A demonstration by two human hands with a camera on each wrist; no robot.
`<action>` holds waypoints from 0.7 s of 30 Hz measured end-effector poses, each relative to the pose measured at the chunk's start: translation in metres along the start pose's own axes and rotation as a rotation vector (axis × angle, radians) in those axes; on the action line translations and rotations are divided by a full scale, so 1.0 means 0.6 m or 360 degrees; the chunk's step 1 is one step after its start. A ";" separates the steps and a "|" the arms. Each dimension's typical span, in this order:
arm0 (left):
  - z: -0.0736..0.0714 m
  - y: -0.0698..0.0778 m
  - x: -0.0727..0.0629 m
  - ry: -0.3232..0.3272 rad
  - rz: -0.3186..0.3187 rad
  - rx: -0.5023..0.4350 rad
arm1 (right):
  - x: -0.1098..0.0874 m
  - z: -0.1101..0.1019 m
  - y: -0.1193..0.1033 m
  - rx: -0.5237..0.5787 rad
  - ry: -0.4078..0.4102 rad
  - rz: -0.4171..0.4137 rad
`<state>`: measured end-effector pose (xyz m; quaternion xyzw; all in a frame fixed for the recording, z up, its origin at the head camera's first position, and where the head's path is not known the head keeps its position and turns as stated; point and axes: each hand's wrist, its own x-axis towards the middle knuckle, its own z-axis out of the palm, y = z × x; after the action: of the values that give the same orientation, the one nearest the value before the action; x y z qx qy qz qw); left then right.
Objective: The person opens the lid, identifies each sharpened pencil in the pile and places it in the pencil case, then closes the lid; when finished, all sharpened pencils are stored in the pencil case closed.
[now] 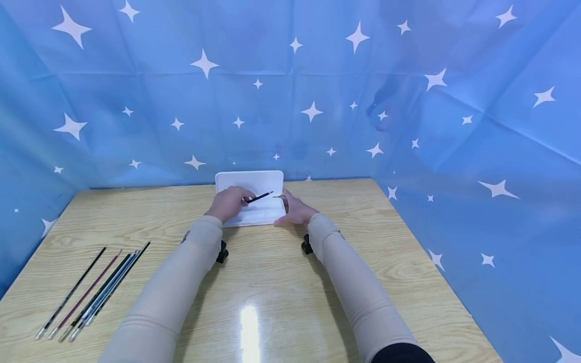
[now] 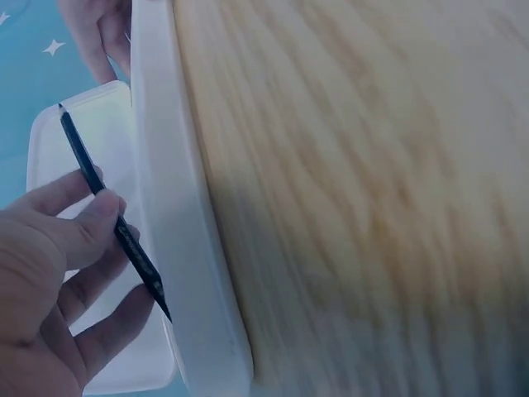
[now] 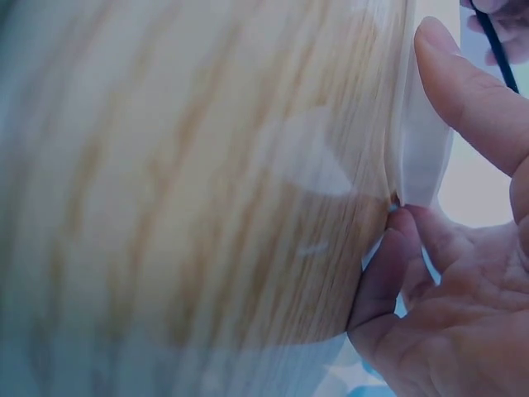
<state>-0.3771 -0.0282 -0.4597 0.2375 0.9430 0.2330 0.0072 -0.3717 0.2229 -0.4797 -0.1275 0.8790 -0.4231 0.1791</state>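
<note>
A white pencil case (image 1: 251, 220) lies near the table's far edge with its lid (image 1: 249, 179) raised at the back. My left hand (image 1: 229, 201) pinches a dark pencil (image 2: 124, 236) between thumb and fingers, above the inside of the case. The sharpened tip points up and to the right in the head view. At the case's right end, my right hand (image 1: 297, 209) holds it, thumb (image 3: 467, 95) along the front wall and fingers around the end. Part of the case's inside is hidden behind the left hand.
Several long pencils lie side by side at the table's left, among them a dark one (image 1: 71, 293) and a red one (image 1: 85, 294). A blue curtain (image 1: 254, 136) with white stars hangs right behind the wooden table (image 1: 272, 282) and along its right side.
</note>
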 end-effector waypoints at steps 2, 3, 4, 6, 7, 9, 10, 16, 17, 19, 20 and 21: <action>-0.001 0.001 -0.002 -0.0028 -0.0023 0.0012 | -0.002 0.002 -0.004 0.0024 -0.0004 -0.0001; -0.001 0.001 -0.003 -0.0040 -0.0023 0.0016 | -0.006 0.003 -0.010 0.0041 -0.0014 0.0002; 0.000 0.000 -0.004 -0.0058 -0.0021 0.0010 | -0.011 0.002 -0.018 0.0065 -0.0026 -0.0006; 0.000 -0.004 -0.006 -0.0083 0.0002 0.0000 | -0.012 0.003 -0.021 0.0080 -0.0033 -0.0011; 0.000 -0.006 -0.007 -0.0094 0.0016 -0.0009 | -0.012 0.003 -0.022 0.0076 -0.0033 -0.0008; -0.001 -0.008 -0.010 -0.0114 0.0033 -0.0027 | -0.011 0.002 -0.022 0.0060 -0.0027 -0.0002; -0.003 -0.008 -0.012 -0.0130 0.0032 -0.0042 | -0.008 0.002 -0.016 0.0042 -0.0016 -0.0004; -0.017 -0.009 -0.023 -0.0140 0.0038 -0.0086 | -0.007 0.001 -0.013 0.0033 -0.0005 0.0012; -0.019 -0.012 -0.026 -0.0134 0.0048 -0.0108 | -0.007 0.001 -0.012 0.0044 -0.0006 0.0006; -0.025 -0.018 -0.031 -0.0120 0.0057 -0.0175 | -0.009 0.001 -0.012 0.0063 -0.0009 -0.0005; -0.027 -0.022 -0.033 -0.0114 0.0064 -0.0210 | -0.009 0.001 -0.011 0.0069 -0.0013 -0.0011; -0.029 -0.027 -0.036 -0.0110 0.0065 -0.0244 | -0.010 0.001 -0.011 0.0073 -0.0016 -0.0017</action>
<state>-0.3670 -0.0580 -0.4537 0.2635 0.9165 0.2963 0.0532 -0.3657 0.2208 -0.4736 -0.1301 0.8674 -0.4435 0.1841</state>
